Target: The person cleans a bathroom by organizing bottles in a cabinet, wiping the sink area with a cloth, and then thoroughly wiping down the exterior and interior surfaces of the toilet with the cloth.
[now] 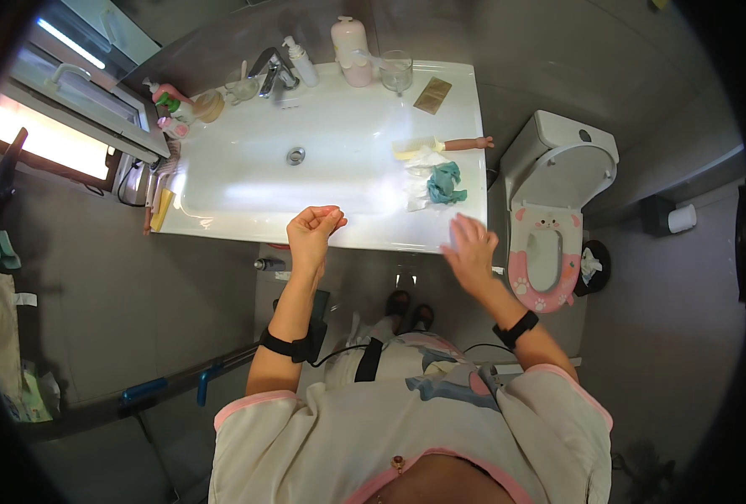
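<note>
My left hand [310,231] is raised over the front rim of the white sink [247,189], its thumb and fingers pinched together. Whatever the pinch may hold is too small to make out. To the right, my right hand [472,252] hovers off the sink's front right corner, slightly blurred, fingers apart and holding nothing. Beyond it on the sink's right ledge lie a crumpled teal cloth [446,183] and crumpled white tissue [417,181]. Behind these is a brown, stick-like thing [467,144] with a branching end, next to a pale yellow piece [413,149].
Along the back stand a faucet [274,71], a white pump bottle [302,65], a pink-white bottle [352,55] and a glass cup [396,71]. A tan packet [432,95] lies nearby. Several bottles crowd the left corner. A toilet [549,227] stands to the right.
</note>
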A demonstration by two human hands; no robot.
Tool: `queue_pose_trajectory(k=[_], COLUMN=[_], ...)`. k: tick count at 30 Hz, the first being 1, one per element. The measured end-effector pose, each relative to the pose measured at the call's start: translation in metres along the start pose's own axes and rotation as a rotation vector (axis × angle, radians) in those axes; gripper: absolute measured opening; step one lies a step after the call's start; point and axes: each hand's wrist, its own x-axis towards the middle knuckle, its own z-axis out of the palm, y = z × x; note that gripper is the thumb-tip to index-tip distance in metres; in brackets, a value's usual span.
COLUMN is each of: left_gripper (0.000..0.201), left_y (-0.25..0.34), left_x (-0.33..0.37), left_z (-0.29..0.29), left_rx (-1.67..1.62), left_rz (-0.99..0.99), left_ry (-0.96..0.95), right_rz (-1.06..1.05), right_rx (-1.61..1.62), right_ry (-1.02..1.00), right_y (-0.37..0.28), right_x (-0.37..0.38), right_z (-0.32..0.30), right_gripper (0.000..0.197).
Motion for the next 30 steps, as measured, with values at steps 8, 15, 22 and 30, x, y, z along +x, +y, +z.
queue_pose_trajectory(k=[8, 15, 22, 30], left_gripper=[0.004, 0.004, 0.007, 0.009], left_y=[-0.015, -0.023, -0.022, -0.024], left_x=[-0.005, -0.009, -0.008, -0.001], left_z=[0.010, 0.017, 0.031, 0.067], left_rx=[-0.030, -0.054, -0.086, -0.135], left_rz=[-0.082, -0.098, -0.154, -0.174], left_ry=[-0.065, -0.113, -0.185, -0.385], right_rz=[-0.193, -0.282, -0.047, 0.064], right_rx=[-0.030, 0.083, 0.331, 0.558], right_ry=[0.086, 0.129, 0.109, 0.098], right_y=[-0.016, -0.011, -0.030, -0.081], right_x=[-0.015, -0.012, 0.002, 0.034], right_z=[0.021, 0.031, -0.003, -0.085], right_gripper=[0.029, 0.011, 0.010, 0.008])
